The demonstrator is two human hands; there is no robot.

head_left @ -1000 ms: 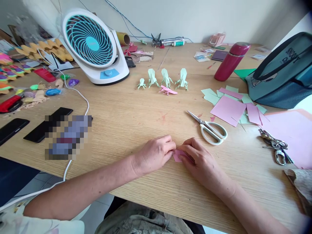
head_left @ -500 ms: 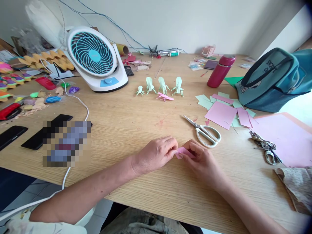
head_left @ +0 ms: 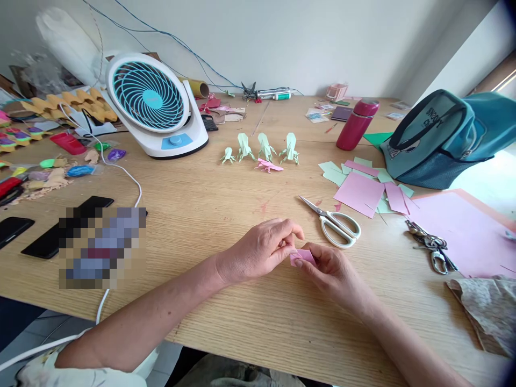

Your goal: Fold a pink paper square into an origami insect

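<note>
A small piece of folded pink paper (head_left: 304,256) is held just above the tabletop. My right hand (head_left: 336,270) pinches it from the right, thumb on the near face and fingers behind. My left hand (head_left: 266,248) grips its left edge near the thumb tip, with the index finger raised over it. Scissors with white handles (head_left: 337,224) lie beyond my right hand, blades slightly apart. Farther back stand several light green origami insects (head_left: 266,146), with a pink folded insect (head_left: 269,165) in front of them.
Green and pink paper pieces (head_left: 358,192) lie at the right beside a teal bag (head_left: 439,145) and a red bottle (head_left: 358,124). Keys (head_left: 433,244) rest on a large pink sheet (head_left: 471,231). A white fan (head_left: 157,102) stands at back left; a black phone (head_left: 14,230) lies nearer.
My left index finger has lifted and stretched away from the paper. The pink paper has turned slightly in my right hand. The view has shifted a little.
</note>
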